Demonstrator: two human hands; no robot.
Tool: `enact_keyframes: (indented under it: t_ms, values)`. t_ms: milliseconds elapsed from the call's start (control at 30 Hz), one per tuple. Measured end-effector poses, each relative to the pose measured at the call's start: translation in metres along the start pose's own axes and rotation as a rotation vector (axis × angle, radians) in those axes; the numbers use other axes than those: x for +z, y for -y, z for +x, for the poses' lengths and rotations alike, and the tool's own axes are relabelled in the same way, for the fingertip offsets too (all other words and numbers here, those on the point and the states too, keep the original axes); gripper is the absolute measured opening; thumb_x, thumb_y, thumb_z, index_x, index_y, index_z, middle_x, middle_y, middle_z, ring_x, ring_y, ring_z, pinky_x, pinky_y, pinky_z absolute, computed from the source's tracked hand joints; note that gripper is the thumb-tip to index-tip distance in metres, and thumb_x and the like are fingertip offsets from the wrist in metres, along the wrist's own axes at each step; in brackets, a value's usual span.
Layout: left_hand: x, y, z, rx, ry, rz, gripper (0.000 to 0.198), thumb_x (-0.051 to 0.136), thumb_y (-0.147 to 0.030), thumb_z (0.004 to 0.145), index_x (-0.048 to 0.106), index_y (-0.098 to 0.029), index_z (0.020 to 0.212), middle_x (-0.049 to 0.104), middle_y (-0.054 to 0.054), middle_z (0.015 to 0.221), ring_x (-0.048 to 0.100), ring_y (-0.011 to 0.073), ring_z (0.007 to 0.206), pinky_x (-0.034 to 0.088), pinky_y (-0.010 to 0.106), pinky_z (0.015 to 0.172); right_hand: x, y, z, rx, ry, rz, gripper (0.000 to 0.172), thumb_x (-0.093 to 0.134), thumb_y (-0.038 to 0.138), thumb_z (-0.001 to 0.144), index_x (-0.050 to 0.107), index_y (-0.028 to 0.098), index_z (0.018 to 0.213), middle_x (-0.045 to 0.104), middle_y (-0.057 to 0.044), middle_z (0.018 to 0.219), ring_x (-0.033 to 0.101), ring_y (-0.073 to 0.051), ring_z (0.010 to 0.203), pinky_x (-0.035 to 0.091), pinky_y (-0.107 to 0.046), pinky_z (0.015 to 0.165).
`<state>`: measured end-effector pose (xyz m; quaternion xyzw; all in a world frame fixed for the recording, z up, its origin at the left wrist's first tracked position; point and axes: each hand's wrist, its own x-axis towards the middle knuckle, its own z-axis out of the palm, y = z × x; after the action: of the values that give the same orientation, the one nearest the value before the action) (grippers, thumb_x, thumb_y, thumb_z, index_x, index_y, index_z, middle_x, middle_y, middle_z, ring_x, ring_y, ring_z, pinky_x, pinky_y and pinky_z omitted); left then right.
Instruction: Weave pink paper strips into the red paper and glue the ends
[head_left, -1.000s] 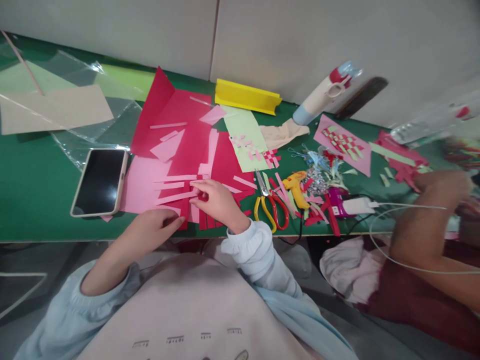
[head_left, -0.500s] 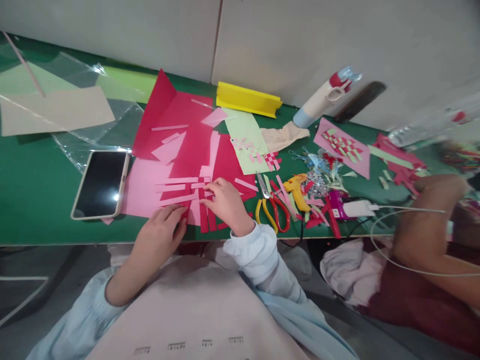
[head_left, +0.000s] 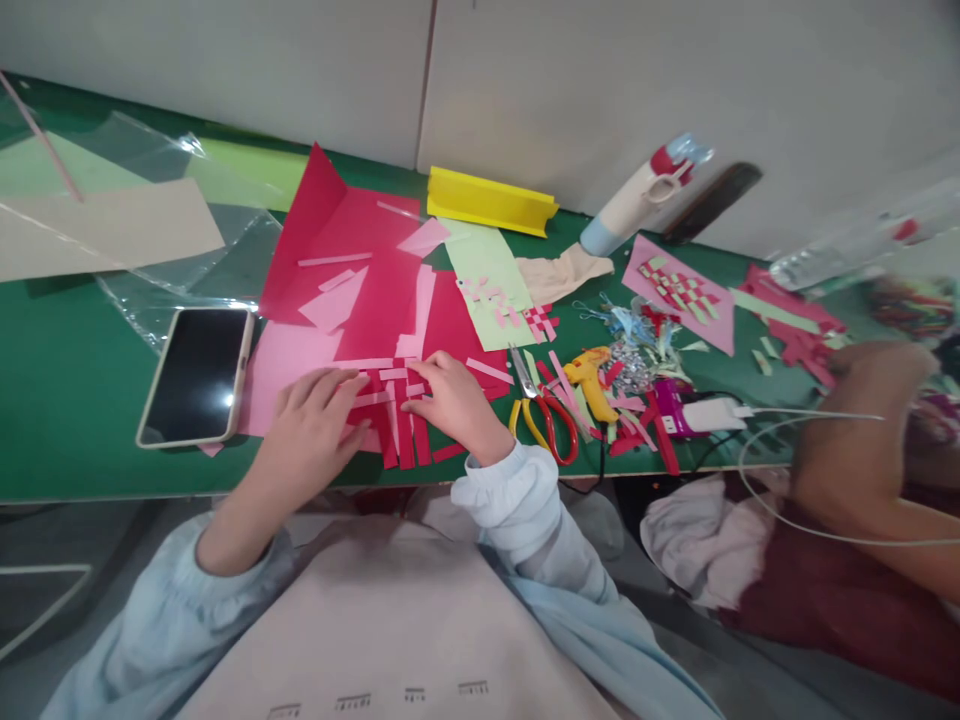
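Narrow red paper strips (head_left: 406, 440) stand crossed by pink paper strips (head_left: 367, 365) in a small weave on a red paper sheet (head_left: 367, 330). My left hand (head_left: 307, 425) lies over the left ends of the pink strips, its fingers stretched out and apart, hiding part of them. At the right side of the weave, my right hand (head_left: 459, 405) touches the strips with thumb and forefinger apart; its other fingers are partly hidden. A pink sheet (head_left: 277, 365) shows beside my left hand. Scissors (head_left: 544, 420) with yellow and red handles lie right of my right hand.
Left stands a phone (head_left: 196, 375) lying flat. Rightward are a yellow glue gun (head_left: 592, 380), paper scraps, a purple box (head_left: 670, 408) with a white plug and cable, and a bottle (head_left: 630, 210). A co-worker's arm (head_left: 855, 450) is at far right. The green table's front edge is near.
My left hand has moved up and left over the pink strips, its fingers more spread. My right hand stays at the weave. The view has shifted slightly.
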<state>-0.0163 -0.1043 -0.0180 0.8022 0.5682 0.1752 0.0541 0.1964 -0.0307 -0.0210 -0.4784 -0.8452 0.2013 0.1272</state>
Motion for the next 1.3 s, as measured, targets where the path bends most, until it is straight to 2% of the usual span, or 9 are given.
enact_keyframes:
  t_ms: [133, 267, 467, 633, 767, 933, 1100, 1200, 1300]
  values:
    - [-0.001, 0.021, 0.017, 0.03, 0.118, 0.026, 0.058, 0.061, -0.035, 0.085, 0.05, -0.015, 0.138, 0.058, 0.019, 0.139, 0.047, 0.0388, 0.134, 0.038, 0.054, 0.106, 0.003, -0.005, -0.001, -0.012, -0.006, 0.03, 0.056, 0.079, 0.036, 0.08, 0.062, 0.016, 0.129, 0.058, -0.009, 0.106, 0.06, -0.023, 0.1, 0.05, -0.039, 0.092]
    - [-0.001, 0.026, 0.028, -0.002, 0.207, 0.046, 0.069, 0.068, -0.038, 0.079, 0.048, -0.014, 0.141, 0.058, 0.02, 0.139, 0.046, 0.0401, 0.135, 0.036, 0.055, 0.108, 0.004, -0.005, -0.001, -0.017, -0.016, 0.058, 0.056, 0.079, 0.035, 0.08, 0.062, 0.015, 0.13, 0.057, -0.009, 0.107, 0.059, -0.023, 0.101, 0.05, -0.04, 0.094]
    - [0.001, 0.025, 0.037, -0.044, 0.266, 0.014, 0.072, 0.07, -0.041, 0.076, 0.049, -0.015, 0.14, 0.058, 0.019, 0.139, 0.047, 0.0388, 0.135, 0.036, 0.052, 0.11, 0.005, -0.006, -0.002, -0.029, -0.037, 0.078, 0.056, 0.079, 0.035, 0.08, 0.062, 0.016, 0.131, 0.057, -0.009, 0.107, 0.059, -0.023, 0.101, 0.05, -0.039, 0.094]
    - [0.004, 0.022, 0.042, -0.027, 0.281, -0.013, 0.069, 0.068, -0.042, 0.078, 0.049, -0.018, 0.14, 0.056, 0.017, 0.143, 0.046, 0.0374, 0.137, 0.034, 0.054, 0.112, 0.006, -0.007, -0.002, -0.048, -0.037, 0.058, 0.056, 0.078, 0.037, 0.08, 0.063, 0.014, 0.129, 0.057, -0.01, 0.105, 0.058, -0.023, 0.101, 0.05, -0.039, 0.093]
    - [0.003, 0.028, 0.042, -0.001, 0.298, -0.048, 0.069, 0.065, -0.044, 0.078, 0.049, -0.02, 0.141, 0.055, 0.015, 0.144, 0.044, 0.0373, 0.139, 0.031, 0.055, 0.114, 0.007, -0.008, -0.002, -0.045, -0.037, 0.069, 0.053, 0.077, 0.036, 0.081, 0.064, 0.016, 0.128, 0.056, -0.009, 0.107, 0.058, -0.023, 0.101, 0.05, -0.04, 0.094]
    - [0.0, 0.035, 0.041, 0.007, 0.357, -0.022, 0.079, 0.064, -0.039, 0.072, 0.043, -0.018, 0.145, 0.049, 0.016, 0.148, 0.038, 0.0378, 0.142, 0.031, 0.054, 0.114, 0.009, -0.01, -0.002, -0.058, -0.044, 0.073, 0.055, 0.078, 0.038, 0.08, 0.064, 0.014, 0.128, 0.056, -0.01, 0.108, 0.057, -0.024, 0.101, 0.05, -0.039, 0.094]
    - [0.005, 0.031, 0.041, 0.029, 0.337, 0.003, 0.087, 0.067, -0.042, 0.072, 0.037, -0.014, 0.149, 0.045, 0.02, 0.151, 0.034, 0.0386, 0.144, 0.027, 0.055, 0.116, 0.009, -0.01, -0.002, -0.051, -0.05, 0.089, 0.053, 0.078, 0.036, 0.081, 0.064, 0.017, 0.128, 0.056, -0.009, 0.107, 0.057, -0.023, 0.103, 0.049, -0.039, 0.095]
    - [0.012, 0.03, 0.041, 0.054, 0.275, 0.02, 0.082, 0.066, -0.042, 0.076, 0.038, -0.015, 0.148, 0.046, 0.02, 0.15, 0.035, 0.0378, 0.143, 0.026, 0.055, 0.116, 0.01, -0.01, -0.002, -0.052, -0.055, 0.095, 0.052, 0.078, 0.036, 0.081, 0.065, 0.017, 0.127, 0.055, -0.009, 0.107, 0.057, -0.024, 0.104, 0.049, -0.04, 0.095]
    - [0.02, 0.028, 0.04, 0.084, 0.211, 0.029, 0.079, 0.064, -0.05, 0.082, 0.038, -0.015, 0.149, 0.047, 0.022, 0.149, 0.037, 0.0388, 0.142, 0.025, 0.057, 0.116, 0.01, -0.01, -0.002, -0.055, -0.054, 0.094, 0.051, 0.078, 0.036, 0.081, 0.065, 0.017, 0.126, 0.055, -0.009, 0.107, 0.057, -0.024, 0.104, 0.049, -0.041, 0.096]
